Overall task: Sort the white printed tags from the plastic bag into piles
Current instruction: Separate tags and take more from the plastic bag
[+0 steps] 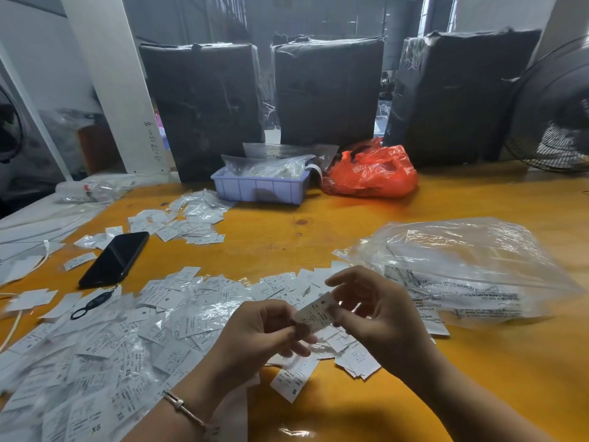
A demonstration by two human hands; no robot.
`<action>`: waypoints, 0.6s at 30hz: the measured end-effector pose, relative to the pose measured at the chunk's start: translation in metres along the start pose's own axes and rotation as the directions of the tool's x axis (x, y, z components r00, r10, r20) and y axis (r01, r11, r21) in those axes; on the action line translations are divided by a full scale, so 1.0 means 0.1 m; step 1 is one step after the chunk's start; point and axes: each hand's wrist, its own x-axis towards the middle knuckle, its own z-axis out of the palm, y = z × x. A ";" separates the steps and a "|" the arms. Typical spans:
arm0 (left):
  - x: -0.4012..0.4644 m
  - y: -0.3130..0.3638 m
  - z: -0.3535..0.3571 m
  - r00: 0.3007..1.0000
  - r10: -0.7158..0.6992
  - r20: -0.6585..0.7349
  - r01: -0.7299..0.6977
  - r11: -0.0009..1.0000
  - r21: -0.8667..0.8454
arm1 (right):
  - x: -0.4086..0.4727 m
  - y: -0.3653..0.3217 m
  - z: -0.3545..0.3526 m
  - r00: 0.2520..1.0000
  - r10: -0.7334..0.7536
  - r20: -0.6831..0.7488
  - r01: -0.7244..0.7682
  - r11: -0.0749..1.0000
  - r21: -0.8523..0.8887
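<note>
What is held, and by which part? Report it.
Both hands hold one white printed tag: left hand at its lower end, right hand pinching its right edge.

The person is working with both forearms bare; no sleeves are showing in view. The left hand is wearing no rings. A thin metallic bangle with a small cylindrical clasp is encircling the left wrist. The right hand is wearing nothing.
</note>
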 end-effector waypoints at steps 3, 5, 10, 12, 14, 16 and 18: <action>0.00 -0.01 0.01 1.000 -0.006 0.011 0.006 1.000 -0.015 | -0.01 0.01 0.03 1.000 -0.018 0.021 0.019 0.999 -0.040; 0.00 -0.01 0.01 1.000 -0.005 0.023 0.005 1.000 -0.007 | -0.02 0.03 0.05 0.998 -0.009 0.070 0.014 0.998 -0.067; 0.00 0.00 0.03 0.999 -0.015 0.049 0.017 0.999 -0.043 | -0.01 0.02 0.04 0.994 0.005 0.111 0.007 0.994 -0.112; 0.00 0.00 0.01 1.000 -0.011 0.024 0.012 0.998 -0.056 | 0.02 0.02 -0.03 0.998 -0.053 -0.025 0.049 0.991 -0.121; 0.00 0.00 0.00 1.000 0.006 -0.007 -0.006 0.998 -0.059 | 0.06 0.05 -0.12 0.981 -0.083 -0.178 0.057 0.988 -0.146; 0.00 0.01 -0.01 0.999 0.025 -0.034 -0.027 0.997 -0.068 | 0.09 0.05 -0.13 0.983 -0.065 -0.170 0.029 0.978 -0.209; -0.01 0.02 0.00 0.998 0.041 -0.051 -0.045 0.995 -0.087 | 0.08 0.04 -0.08 1.000 -0.009 0.003 0.009 0.973 -0.232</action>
